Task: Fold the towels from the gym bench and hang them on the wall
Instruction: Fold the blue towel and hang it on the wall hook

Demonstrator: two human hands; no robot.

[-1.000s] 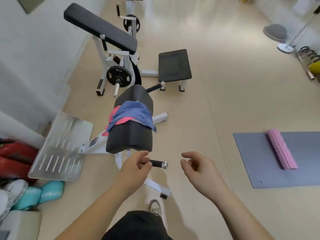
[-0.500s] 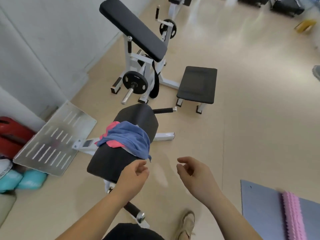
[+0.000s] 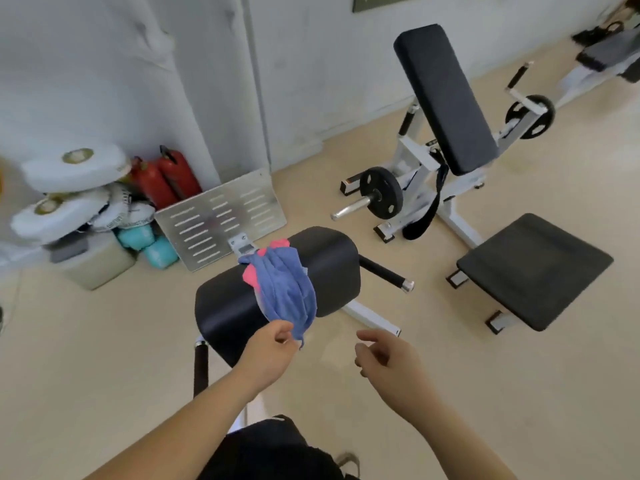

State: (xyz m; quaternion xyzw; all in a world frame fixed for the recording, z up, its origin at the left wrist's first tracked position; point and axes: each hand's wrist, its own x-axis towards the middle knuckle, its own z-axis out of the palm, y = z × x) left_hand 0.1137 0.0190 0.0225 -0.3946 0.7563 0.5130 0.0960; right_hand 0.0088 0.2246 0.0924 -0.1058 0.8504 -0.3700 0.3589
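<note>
A crumpled blue towel (image 3: 287, 289) lies over the black padded gym bench (image 3: 332, 261), with a pink towel (image 3: 250, 277) showing beneath it. My left hand (image 3: 272, 353) is at the towel's near hanging corner, and its thumb and fingers pinch that edge. The towel's folds run lengthwise toward this hand. My right hand (image 3: 389, 358) hovers to the right of the bench, fingers relaxed and holding nothing. The wall (image 3: 214, 81) rises behind the bench.
A perforated metal footplate (image 3: 221, 220) sits at the bench's far end. Red fire extinguishers (image 3: 166, 181), white sacks (image 3: 72, 188) and teal rolls (image 3: 149, 244) crowd the left corner. A curl machine (image 3: 446, 98) with a weight plate (image 3: 381, 194) and a black seat (image 3: 533, 268) stand on the right.
The view has swung left toward the wall and I have come closer to the bench. My left hand has reached the blue towel's hanging corner and taken hold of it.
</note>
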